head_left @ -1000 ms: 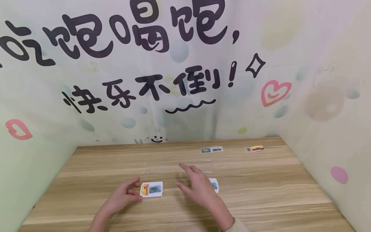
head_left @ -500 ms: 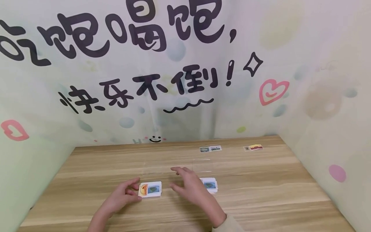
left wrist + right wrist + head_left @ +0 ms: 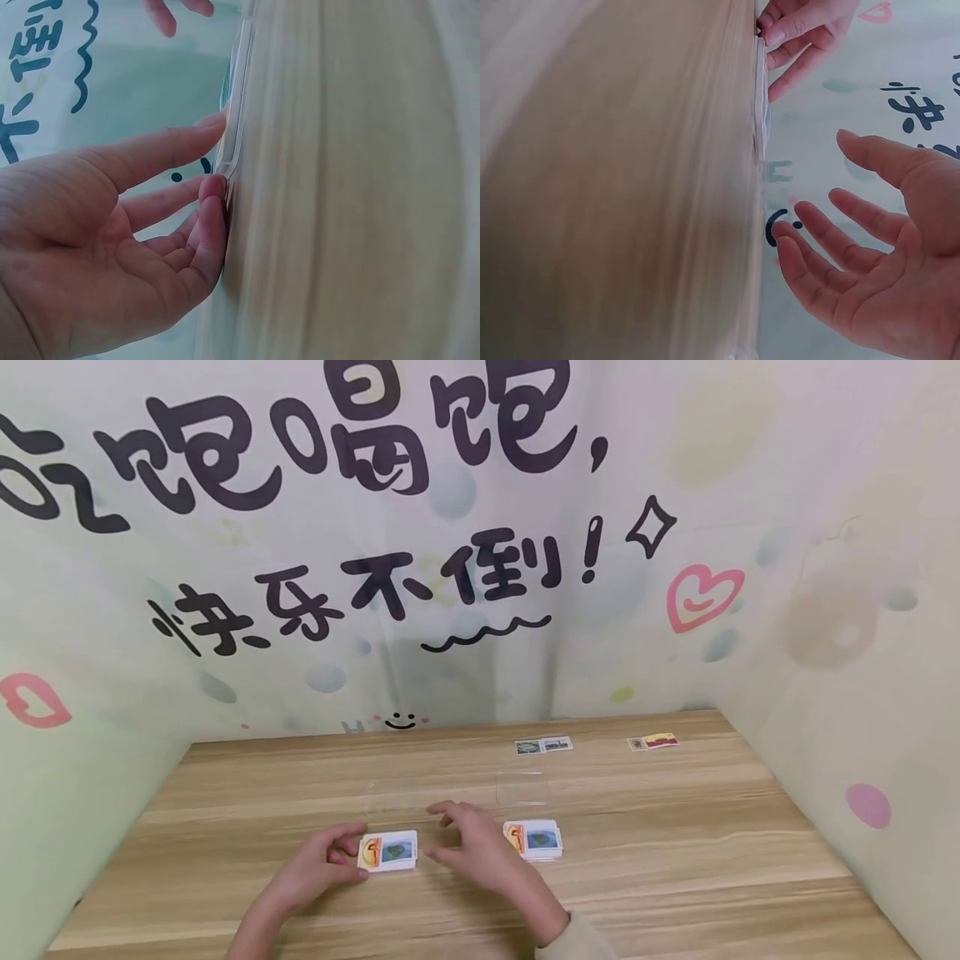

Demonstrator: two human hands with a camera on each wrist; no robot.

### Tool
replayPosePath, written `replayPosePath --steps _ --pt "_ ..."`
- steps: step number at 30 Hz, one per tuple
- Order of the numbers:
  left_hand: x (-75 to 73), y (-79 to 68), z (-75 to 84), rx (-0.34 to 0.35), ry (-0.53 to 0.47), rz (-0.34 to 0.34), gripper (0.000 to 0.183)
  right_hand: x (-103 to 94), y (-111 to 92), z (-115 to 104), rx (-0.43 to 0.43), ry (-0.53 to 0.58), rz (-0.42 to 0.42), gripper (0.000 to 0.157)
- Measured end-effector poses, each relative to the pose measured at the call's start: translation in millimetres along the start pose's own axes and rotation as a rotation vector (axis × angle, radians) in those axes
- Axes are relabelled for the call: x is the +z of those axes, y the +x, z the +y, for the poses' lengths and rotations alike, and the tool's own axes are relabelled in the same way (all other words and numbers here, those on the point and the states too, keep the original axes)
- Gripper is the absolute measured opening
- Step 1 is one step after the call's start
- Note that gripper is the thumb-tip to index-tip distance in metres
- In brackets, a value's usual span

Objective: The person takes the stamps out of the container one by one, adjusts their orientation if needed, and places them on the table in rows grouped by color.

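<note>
A flat stack of white cards point(image 3: 407, 850) lies on the table, with an orange and a blue stamp-like picture on top. In the left wrist view it shows edge-on as a thin clear case point(image 3: 236, 97). My left hand point(image 3: 318, 864) holds its left end, thumb at the near corner and fingertips at the far corner. My right hand point(image 3: 480, 852) hovers just right of that stack, fingers spread and bent, holding nothing in the right wrist view. To its right lies a second, matching stack point(image 3: 542, 839), its left edge close to my right hand.
Behind the stacks lie clear plastic covers, one at the right point(image 3: 523, 787) and a fainter one at the left point(image 3: 393, 795). Farther back are a greenish pair of stamps point(image 3: 543, 745) and a red-yellow pair point(image 3: 654, 742). A printed cloth wall point(image 3: 480, 677) rises behind the table.
My right hand has moved left, from in front of the second stack toward the first, uncovering the second stack's pictures. My left hand stays at the first stack. The view has shifted slightly.
</note>
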State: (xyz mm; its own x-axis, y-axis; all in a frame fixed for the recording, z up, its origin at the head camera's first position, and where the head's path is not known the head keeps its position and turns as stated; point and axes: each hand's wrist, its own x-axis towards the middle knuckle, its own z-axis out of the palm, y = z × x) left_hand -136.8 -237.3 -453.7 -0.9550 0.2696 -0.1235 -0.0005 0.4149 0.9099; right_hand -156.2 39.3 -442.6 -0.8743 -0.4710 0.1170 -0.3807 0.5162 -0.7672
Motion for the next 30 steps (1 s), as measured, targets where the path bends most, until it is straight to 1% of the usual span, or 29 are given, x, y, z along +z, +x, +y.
replayPosePath --steps 7,14,21,30 --pt "-1.4 1.3 -0.7 -0.019 0.001 -0.006 0.067 7.2 4.3 -0.3 0.027 0.063 -0.019 0.045" --pt "-1.4 1.8 -0.5 -0.01 -0.006 -0.027 0.068 13.2 7.5 -1.2 0.059 0.119 -0.022 0.043" --pt "-2.4 2.9 -2.4 -0.001 -0.014 -0.034 0.066 18.0 10.0 -0.7 0.098 0.174 -0.005 0.037" --pt "-2.7 4.4 -5.0 0.001 -0.008 -0.031 0.065 22.5 14.6 -1.9 0.156 0.242 0.009 0.026"
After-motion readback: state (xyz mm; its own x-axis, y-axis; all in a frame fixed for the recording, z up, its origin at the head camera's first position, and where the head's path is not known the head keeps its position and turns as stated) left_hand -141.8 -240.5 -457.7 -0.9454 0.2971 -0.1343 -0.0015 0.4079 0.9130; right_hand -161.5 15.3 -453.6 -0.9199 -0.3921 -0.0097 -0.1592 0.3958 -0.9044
